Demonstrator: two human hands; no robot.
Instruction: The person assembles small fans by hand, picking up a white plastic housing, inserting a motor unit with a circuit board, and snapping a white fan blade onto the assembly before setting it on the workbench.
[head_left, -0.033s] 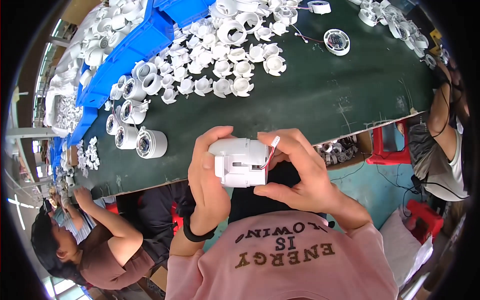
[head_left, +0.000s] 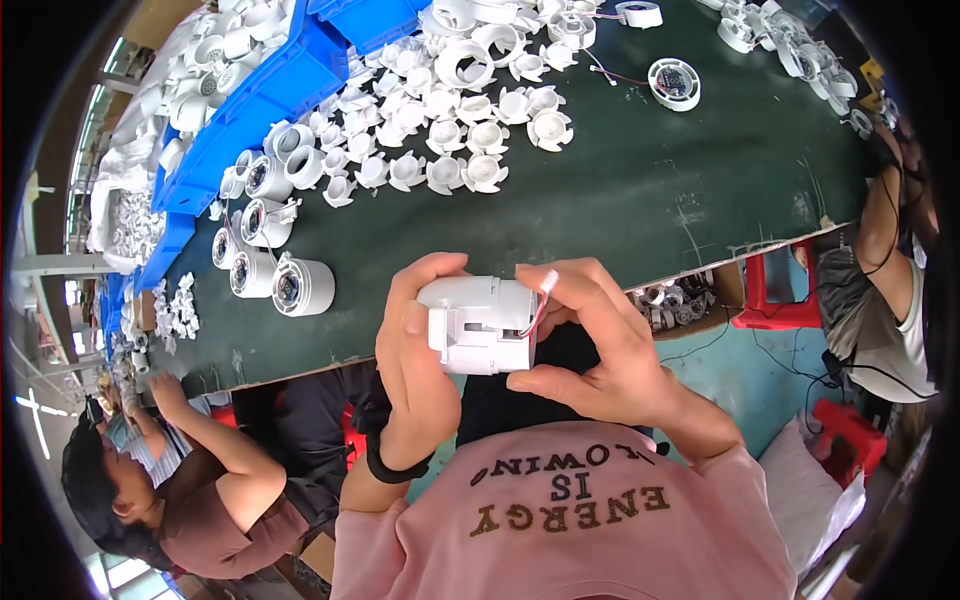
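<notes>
Between my two hands, just off the near edge of the table, is a white cylindrical plastic housing (head_left: 480,340) with a rectangular slotted block on its side. Red and dark wires run out of its right end to a small white connector (head_left: 549,281), which lies by my right index finger. My left hand (head_left: 405,345) is wrapped round the left end of the housing. My right hand (head_left: 615,345) grips the right end, thumb below and fingers above. The inside of the housing is hidden from view.
A dark green tabletop (head_left: 620,190) carries many white finned impellers (head_left: 485,172), several white cylinders with round insides (head_left: 303,287) and a round wired part (head_left: 673,84). Blue bins (head_left: 250,100) line the left. Co-workers sit left and right. A red stool (head_left: 775,290) stands at right.
</notes>
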